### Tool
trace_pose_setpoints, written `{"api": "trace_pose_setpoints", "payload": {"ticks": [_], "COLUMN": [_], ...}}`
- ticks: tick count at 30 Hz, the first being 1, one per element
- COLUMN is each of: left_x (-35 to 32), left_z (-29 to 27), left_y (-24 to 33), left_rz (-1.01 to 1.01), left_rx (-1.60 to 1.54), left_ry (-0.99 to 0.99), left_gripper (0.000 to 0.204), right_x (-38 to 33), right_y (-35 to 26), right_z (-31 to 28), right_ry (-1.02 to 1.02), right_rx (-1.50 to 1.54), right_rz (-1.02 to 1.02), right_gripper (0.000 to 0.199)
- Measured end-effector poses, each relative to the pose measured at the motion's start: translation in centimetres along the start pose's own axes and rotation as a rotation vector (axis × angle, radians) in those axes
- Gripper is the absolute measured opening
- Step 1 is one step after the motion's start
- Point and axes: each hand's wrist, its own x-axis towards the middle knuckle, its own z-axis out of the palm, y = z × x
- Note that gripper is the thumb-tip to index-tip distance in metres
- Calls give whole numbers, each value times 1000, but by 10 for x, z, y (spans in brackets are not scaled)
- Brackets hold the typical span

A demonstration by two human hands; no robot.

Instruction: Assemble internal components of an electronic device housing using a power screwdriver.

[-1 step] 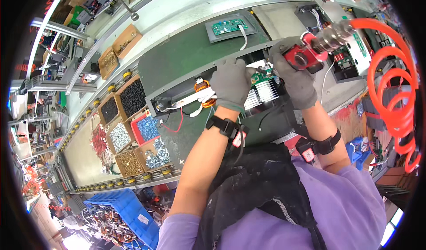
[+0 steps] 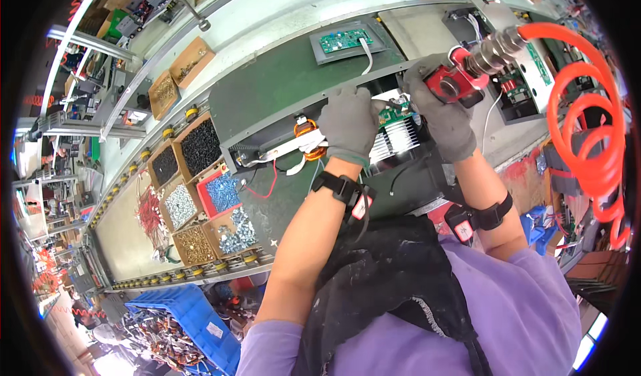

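Since the earlier frame, the coiled orange hose [image 2: 554,34] at the right of my view has swung a little to the left, the red tool [image 2: 449,84] has shifted slightly with it, and my left hand [image 2: 349,124] has gone a small bit rightward. My right hand [image 2: 444,112], right of centre, is wrapped around the red tool, whose metal coupler [image 2: 497,50] points to the upper right; I judge this keeps the hose away from the parts. My left hand sits back-up in the middle of the frame, perhaps for steadying; its fingertips are hidden, so I cannot tell if they grip something. The dark metal housing [image 2: 274,121] lies beneath it, across the centre. Between the two hands show the green board [image 2: 395,114] and the finned heat sink [image 2: 394,142]; the orange-wound coil [image 2: 306,127] is just left of my left hand.
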Motion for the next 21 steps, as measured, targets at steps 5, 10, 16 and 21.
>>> {"api": "trace_pose_setpoints", "payload": {"ticks": [5,10,16,21], "left_x": [4,-29,-59,-51], "left_z": [-5,-35,-48,-46], "left_y": [-4,-35,-61,-80], "left_rz": [-3,-31,-35,-77], "left_rx": [-95,-123,-176,-399], "left_ry": [-155,-23,-18,-156], "left_gripper": [17,23,26,19], "right_x": [3,-4,-50,-137], "right_y": [-15,-32,-75,-118], "right_z": [5,15,29,-11], "right_ry": [-170,-198,-181,-178], "right_rx": [-557,-885,-809,-928], "right_rz": [-199,-246,-452,-330], "right_gripper": [23,15,18,37]}}
